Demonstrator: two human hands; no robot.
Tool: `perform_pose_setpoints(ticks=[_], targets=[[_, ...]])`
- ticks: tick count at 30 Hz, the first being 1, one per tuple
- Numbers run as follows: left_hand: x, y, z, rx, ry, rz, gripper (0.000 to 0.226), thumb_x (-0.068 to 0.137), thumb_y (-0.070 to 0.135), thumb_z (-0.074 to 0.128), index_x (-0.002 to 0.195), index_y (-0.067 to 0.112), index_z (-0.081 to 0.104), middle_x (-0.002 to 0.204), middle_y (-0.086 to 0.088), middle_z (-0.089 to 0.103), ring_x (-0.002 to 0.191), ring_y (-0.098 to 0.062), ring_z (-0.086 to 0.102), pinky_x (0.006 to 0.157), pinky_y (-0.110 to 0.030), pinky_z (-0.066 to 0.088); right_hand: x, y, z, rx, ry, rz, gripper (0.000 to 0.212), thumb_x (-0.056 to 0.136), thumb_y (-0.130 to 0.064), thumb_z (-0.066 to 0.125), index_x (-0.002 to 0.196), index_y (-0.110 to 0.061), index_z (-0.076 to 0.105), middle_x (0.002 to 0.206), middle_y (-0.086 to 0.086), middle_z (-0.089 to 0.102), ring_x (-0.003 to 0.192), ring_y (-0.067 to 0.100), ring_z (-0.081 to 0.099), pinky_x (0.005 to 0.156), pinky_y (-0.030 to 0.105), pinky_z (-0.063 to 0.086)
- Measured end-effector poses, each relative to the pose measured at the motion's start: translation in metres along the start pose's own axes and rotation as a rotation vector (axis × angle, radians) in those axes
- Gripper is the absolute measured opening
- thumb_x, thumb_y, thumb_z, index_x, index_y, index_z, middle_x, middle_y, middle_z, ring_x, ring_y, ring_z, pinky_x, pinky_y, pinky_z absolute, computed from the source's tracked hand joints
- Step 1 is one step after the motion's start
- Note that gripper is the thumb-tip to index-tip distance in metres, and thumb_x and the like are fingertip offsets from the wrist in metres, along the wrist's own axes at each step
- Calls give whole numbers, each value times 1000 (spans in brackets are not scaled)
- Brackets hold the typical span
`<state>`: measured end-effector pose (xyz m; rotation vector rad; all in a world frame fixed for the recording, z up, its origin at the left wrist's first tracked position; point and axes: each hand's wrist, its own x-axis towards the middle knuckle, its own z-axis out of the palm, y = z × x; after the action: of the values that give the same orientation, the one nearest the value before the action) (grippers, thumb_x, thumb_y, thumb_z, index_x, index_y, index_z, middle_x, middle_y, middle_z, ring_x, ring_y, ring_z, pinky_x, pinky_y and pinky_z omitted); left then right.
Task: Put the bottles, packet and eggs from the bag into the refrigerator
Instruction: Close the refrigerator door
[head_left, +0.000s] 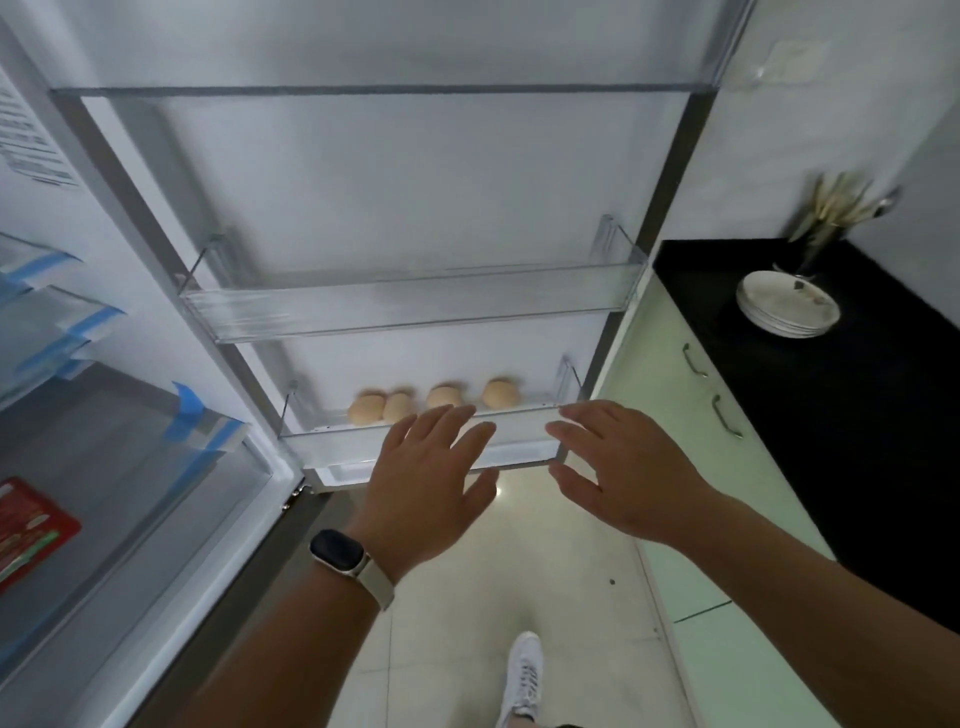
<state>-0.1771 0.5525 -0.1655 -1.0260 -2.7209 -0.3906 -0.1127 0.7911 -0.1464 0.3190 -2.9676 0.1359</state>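
I see four eggs (434, 402) in the lower door bin (332, 441). Red packet (31, 525) lies inside the fridge (130, 322), at left. My left hand (426, 483) and right hand (623, 467) are spread flat, gripping nothing, just in front of that bin.

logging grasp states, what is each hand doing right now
Left hand, bare with a dark wristwatch: open, holding nothing.
Right hand, bare: open, holding nothing.

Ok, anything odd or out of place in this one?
Blue tape is stuck on the edges of the clear shelves at left. Four eggs lie loose in the lower door bin, no tray, so they could roll. Nothing spilled or broken.
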Motion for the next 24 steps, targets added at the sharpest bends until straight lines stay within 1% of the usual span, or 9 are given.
perform_pose_setpoints(ticks=[3,6,9,11,15,19,21,24], targets=[[7,21,-2,-24,18,30,46,90,47,45,127,24,61,133,-3,61,122,-28,55,102,-48,44,-18,10,-11,-15,8,31,48,96,-50,40,125,-18,61,128,4,62,118,22,57,95,40,50],[14,43,-4,-26,23,65,46,91,47,45,127,24,61,133,-3,61,122,-28,55,101,-47,43,-34,21,-26,-36,10,90,50,95,-52,36,127,-21,59,129,-1,60,120,18,54,96,38,48],[28,64,-7,-11,29,97,45,91,47,46,126,25,61,132,-2,61,121,-27,56,100,-46,44,-47,37,-38,-55,77,130,47,94,-50,39,123,-22,61,123,-2,64,114,18,59,92,36,48],[40,78,-9,-6,17,113,45,92,47,45,128,25,60,134,-1,60,123,-26,55,102,-46,43,-53,52,-42,-50,74,162,46,94,-51,38,124,-23,60,125,-3,63,117,18,58,94,36,46],[66,115,-9,25,12,125,47,92,49,41,129,26,59,134,-1,61,124,-25,55,104,-44,41,-66,91,-50,-9,38,199,55,95,-57,30,132,-25,55,134,-4,56,127,18,50,103,38,40],[101,159,-1,32,-20,132,49,94,53,36,131,29,55,137,2,57,128,-23,51,107,-43,38,-82,139,-66,19,72,223,58,94,-59,27,133,-26,54,139,-4,54,131,18,47,107,40,37],[122,184,4,50,-12,148,48,94,53,38,133,29,54,137,2,57,129,-22,50,107,-43,38,-90,167,-74,25,92,230,56,94,-58,30,132,-26,55,139,-3,54,131,18,48,107,40,38],[151,224,10,71,21,151,49,94,53,40,134,28,54,138,1,58,128,-24,51,107,-44,38,-99,210,-85,33,126,227,54,94,-56,34,128,-23,58,134,0,58,125,21,53,101,41,43]])
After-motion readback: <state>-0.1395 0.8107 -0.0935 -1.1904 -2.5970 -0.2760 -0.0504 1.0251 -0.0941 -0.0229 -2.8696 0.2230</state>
